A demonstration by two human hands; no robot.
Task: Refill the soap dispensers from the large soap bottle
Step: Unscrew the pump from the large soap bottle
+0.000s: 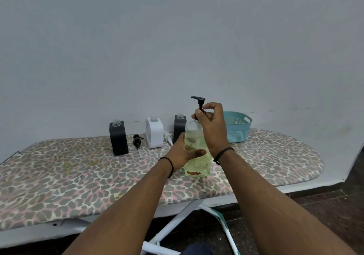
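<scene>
Plain grey wall behind, leopard-print padded ironing board (pixel 59 178) as the work surface, white metal legs (pixel 177 215) under it, dark floor below.

I see the large clear soap bottle with yellowish liquid (pixel 197 156) standing upright on the board, front-centre. Left hand (pixel 182 154) wraps the bottle body, thumb across the front face. Right hand (pixel 211 124) sits on top, fingers curled and pinching the collar of the black pump head (pixel 199 102) at the bottle neck; nozzle points left. Pump looks seated in the neck, but I cannot tell if it's threaded tight.

Back row along the wall, left to right: black square dispenser with clear open neck (pixel 118 138), white square dispenser with open neck (pixel 155 133), second black square dispenser (pixel 179 127), the latter partly hidden behind the big bottle and my left hand. All three uncapped. Loose black pump with dip tube (pixel 137 142) lies on the board between the left black and the white one. Loose white pump (pixel 168 137) lies between the white and the right black one.

Teal perforated plastic basket with handles (pixel 236 128) sits at the right rear, just behind the right hand. Dark bead bracelets on both wrists.
</scene>
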